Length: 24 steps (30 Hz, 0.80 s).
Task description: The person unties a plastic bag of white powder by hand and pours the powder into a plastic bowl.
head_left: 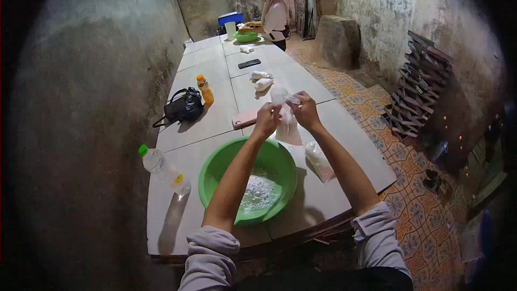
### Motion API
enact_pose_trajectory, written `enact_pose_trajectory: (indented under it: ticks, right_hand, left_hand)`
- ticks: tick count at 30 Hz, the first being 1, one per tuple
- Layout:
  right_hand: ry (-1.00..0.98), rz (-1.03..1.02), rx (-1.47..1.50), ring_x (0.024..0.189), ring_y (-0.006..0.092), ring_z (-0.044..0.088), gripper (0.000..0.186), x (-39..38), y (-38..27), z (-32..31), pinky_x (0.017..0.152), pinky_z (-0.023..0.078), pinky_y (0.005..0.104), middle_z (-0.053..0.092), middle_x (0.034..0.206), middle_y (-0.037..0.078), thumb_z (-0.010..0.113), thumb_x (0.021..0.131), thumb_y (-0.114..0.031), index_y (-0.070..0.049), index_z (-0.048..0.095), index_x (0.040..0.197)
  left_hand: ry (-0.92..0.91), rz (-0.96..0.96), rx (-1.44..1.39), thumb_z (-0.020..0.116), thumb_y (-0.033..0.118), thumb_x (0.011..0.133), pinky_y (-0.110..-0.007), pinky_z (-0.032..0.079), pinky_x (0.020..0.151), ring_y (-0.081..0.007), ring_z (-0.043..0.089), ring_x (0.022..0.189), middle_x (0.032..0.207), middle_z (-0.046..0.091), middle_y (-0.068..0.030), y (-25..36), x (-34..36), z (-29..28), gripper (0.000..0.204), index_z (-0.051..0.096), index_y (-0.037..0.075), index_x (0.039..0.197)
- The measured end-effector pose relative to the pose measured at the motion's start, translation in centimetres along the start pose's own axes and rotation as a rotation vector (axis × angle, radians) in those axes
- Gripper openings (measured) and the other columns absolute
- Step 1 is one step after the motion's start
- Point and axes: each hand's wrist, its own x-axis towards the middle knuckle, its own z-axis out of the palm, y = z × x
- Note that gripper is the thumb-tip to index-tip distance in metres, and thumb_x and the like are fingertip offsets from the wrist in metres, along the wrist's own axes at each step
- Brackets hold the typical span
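A clear plastic bag with a little pale content low in it hangs over the table beyond the basin. My left hand pinches its neck from one side, and my right hand pinches it from the other. Both hands are closed on the thin plastic. Under my left forearm stands a green basin, and white powder lies on its bottom. Beside my right forearm rests another plastic bag with white content. A pink flat case lies just left of my left hand.
Left on the table are a water bottle, a black plastic bag and an orange drink bottle. Farther off lie small white bags and a black phone. A person stands by another green basin.
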Motion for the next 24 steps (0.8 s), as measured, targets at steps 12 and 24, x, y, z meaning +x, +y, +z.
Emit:
enact_pose_trajectory:
  ticks: [12, 24]
  right_hand:
    - [-0.113, 0.01, 0.12, 0.075, 0.0222, 0.063, 0.022, -0.5, -0.1, 3.6, 0.068, 0.048, 0.0306, 0.064, 0.084, 0.013, 0.059, 0.07, -0.011, 0.0, 0.066, 0.088]
    - [-0.162, 0.004, 0.122, 0.08, 0.0222, 0.058, 0.022, -0.2, 0.5, 2.8, 0.072, 0.048, 0.031, 0.06, 0.093, 0.011, 0.06, 0.067, -0.004, -0.004, 0.067, 0.087]
  left_hand:
    - [-0.109, 0.082, 0.168, 0.057, 0.013, 0.082, -0.032, 0.048, 0.063, -0.0179, 0.06, 0.07, 0.079, 0.063, -0.011, -2.1, -0.3, -1.5, 0.018, 0.059, 0.001, 0.095]
    - [-0.109, 0.084, 0.233, 0.051, 0.016, 0.087, -0.031, 0.046, 0.069, -0.0188, 0.059, 0.081, 0.086, 0.061, -0.0121, -4.8, 0.2, -1.3, 0.02, 0.06, 0.002, 0.097]
